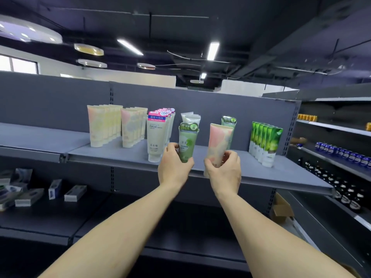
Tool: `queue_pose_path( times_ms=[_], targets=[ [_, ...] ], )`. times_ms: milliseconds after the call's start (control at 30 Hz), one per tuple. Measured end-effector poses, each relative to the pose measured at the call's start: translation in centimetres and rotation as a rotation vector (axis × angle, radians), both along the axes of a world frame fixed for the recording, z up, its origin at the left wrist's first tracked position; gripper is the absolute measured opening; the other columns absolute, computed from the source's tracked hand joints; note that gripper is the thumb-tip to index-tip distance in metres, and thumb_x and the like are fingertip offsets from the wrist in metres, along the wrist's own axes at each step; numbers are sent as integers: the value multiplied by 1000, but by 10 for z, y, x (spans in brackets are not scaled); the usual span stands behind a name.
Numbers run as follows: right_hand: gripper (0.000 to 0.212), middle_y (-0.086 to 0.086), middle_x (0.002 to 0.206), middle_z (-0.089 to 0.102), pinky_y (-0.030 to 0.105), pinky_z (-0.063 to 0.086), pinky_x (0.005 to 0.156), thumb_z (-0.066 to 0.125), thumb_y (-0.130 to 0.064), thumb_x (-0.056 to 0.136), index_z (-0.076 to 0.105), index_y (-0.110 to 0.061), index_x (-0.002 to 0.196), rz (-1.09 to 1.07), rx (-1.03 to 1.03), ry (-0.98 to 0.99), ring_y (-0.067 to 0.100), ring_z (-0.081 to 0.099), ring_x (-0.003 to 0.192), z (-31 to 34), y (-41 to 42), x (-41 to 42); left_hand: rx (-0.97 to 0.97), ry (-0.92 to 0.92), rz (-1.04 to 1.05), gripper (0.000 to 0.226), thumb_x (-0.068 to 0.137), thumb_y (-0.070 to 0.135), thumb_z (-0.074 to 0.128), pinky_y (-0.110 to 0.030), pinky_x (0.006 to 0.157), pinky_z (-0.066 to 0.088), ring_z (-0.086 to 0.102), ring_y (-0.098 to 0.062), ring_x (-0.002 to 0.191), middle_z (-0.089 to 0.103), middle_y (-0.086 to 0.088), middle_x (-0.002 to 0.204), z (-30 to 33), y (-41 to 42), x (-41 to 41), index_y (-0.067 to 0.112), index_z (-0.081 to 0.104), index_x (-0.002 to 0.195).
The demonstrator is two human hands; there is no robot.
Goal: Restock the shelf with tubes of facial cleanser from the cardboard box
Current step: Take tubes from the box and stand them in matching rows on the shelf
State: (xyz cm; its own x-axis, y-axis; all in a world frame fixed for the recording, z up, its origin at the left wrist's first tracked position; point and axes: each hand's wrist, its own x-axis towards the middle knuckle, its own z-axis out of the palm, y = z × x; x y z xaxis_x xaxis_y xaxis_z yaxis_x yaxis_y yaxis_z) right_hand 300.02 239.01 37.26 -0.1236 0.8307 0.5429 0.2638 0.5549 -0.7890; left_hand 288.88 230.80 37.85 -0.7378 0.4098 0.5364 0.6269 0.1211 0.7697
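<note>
A person restocks a shop shelf [261, 178]: the right hand [223, 167] grips a pink-and-cream cleanser tube [218, 145] by its lower end, long axis upright, at the shelf's front edge; the left hand [174, 165] grips a green seaweed tube [187, 143], also upright; the matching pink rows [104, 125] stand far left, nearer the left hand; no cardboard box can be identified for certain.
</note>
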Motion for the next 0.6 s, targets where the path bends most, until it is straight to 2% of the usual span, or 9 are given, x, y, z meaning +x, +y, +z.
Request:
queue_pose_path(
  times_ms=[367,500,600],
  targets=[
    [47,-8,103,51,31,51,71,77,-42,77,48,-26,109,111,-6,-21,11,59,87,9,-12,-9,-1,30,59,45,78,35,73,-31,68,52,59,-11,89,55,11,108,5,-16,-4,27,48,114],
    [44,-9,101,52,26,44,63,76,-42,77,47,-24,106,193,-6,4,10,57,85,17,-28,-20,8,37,121,43,79,34,73,-30,68,51,58,-11,89,53,11,105,9,-32,-6,26,48,114],
    [43,-9,100,52,27,47,64,75,-43,77,47,-25,105,264,-2,-8,10,59,86,17,-42,-33,2,23,177,43,79,35,73,-30,67,52,59,-9,86,54,11,105,9,-54,-12,27,48,113]
  ],
)
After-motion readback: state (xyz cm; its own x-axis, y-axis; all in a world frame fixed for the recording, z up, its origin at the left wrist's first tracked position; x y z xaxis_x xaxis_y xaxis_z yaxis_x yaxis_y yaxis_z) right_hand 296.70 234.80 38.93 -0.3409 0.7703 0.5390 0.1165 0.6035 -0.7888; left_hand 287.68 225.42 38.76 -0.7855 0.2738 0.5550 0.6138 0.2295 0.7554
